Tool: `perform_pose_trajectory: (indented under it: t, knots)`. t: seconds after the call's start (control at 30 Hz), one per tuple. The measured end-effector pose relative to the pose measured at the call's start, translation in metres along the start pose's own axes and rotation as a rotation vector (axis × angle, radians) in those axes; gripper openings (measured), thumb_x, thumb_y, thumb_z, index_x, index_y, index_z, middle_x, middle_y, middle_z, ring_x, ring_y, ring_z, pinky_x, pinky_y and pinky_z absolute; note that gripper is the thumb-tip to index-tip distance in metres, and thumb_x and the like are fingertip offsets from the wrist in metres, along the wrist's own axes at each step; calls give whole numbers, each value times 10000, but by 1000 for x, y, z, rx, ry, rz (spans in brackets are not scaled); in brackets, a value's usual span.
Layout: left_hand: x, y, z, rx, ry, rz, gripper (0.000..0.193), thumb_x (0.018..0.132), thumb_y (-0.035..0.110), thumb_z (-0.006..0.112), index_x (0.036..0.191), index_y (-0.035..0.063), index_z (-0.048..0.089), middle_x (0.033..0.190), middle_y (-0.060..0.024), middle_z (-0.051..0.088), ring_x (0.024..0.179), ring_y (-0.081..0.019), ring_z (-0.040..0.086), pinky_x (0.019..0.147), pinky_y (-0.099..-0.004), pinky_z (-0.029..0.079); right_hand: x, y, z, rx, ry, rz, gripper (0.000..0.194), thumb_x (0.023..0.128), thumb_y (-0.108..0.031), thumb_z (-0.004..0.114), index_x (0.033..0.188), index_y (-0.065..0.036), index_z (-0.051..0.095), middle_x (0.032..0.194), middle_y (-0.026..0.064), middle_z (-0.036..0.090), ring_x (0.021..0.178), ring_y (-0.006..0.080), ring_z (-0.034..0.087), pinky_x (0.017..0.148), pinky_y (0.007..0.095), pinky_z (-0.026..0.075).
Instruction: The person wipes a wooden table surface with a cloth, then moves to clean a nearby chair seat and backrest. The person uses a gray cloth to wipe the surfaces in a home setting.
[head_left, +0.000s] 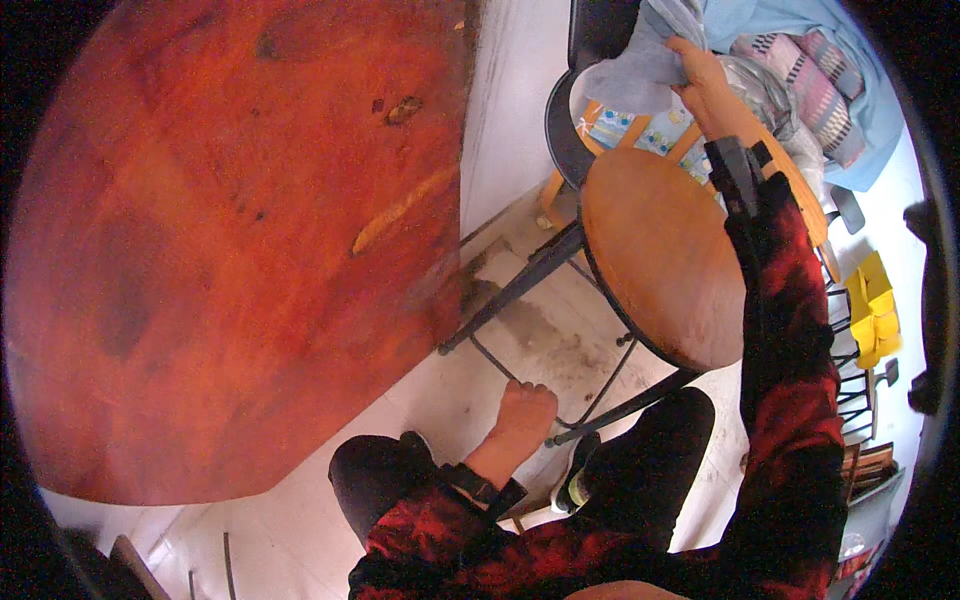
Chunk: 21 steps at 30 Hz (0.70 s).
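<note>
A stool with a round wooden seat (660, 255) and black metal legs lies tipped over the floor in front of me. My left hand (527, 409) is closed around a thin metal crossbar between its legs. At the upper right my right hand (701, 79) reaches past the seat and grips a translucent grey plastic bag (637, 71). Beneath that bag are the slats of a wooden frame (635, 131) with patterned cloth. Beside the hand, crumpled clear plastic (761, 94) lies against patterned fabric (806, 67) and a light blue cloth (885, 142).
A large reddish wooden tabletop (247, 262) fills the left side. A black chair part (566, 127) stands beyond the seat. At the far right are a yellow object (874, 311) and several black metal legs. The tiled floor bears dark stains (547, 337).
</note>
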<state>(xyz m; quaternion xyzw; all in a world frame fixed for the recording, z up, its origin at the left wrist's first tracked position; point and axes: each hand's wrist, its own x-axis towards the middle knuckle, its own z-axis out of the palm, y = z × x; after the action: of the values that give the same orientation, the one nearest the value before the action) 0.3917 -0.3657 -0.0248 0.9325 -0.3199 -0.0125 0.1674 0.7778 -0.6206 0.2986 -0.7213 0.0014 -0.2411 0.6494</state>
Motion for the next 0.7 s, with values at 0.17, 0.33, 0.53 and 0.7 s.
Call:
perform_pose_trajectory:
  t: [0.17,0.33,0.53,0.7]
  knots:
    - [10,-27,2,32,25,-28,100,805,115,600,853,101,687,849,-69,677,879,-244,673,784,-416,482,-88,-26,50,12,-201,-325,517,821,-169,736,1302,-34,604,1139,93,655,1015,241,603,858,395,500]
    - [14,-47,7,47,104,-27,108,804,104,612,807,127,718,838,-63,700,835,-221,692,757,-383,481,-179,-36,72,-309,-2,-622,552,845,-108,708,1374,-36,567,1163,88,666,1025,180,609,887,308,487]
    - [17,-58,8,43,85,-38,105,803,100,603,797,122,705,830,-69,694,834,-236,689,748,-400,475,-162,-16,70,-459,169,-930,530,835,-60,670,1355,-27,579,1136,120,679,1030,185,620,881,322,492]
    - [22,-60,4,-7,6,-51,124,831,118,584,887,106,694,875,-70,690,866,-250,686,789,-436,495,-68,-25,58,-517,207,-838,462,835,-115,645,1285,-17,617,1061,160,713,944,260,668,827,388,510]
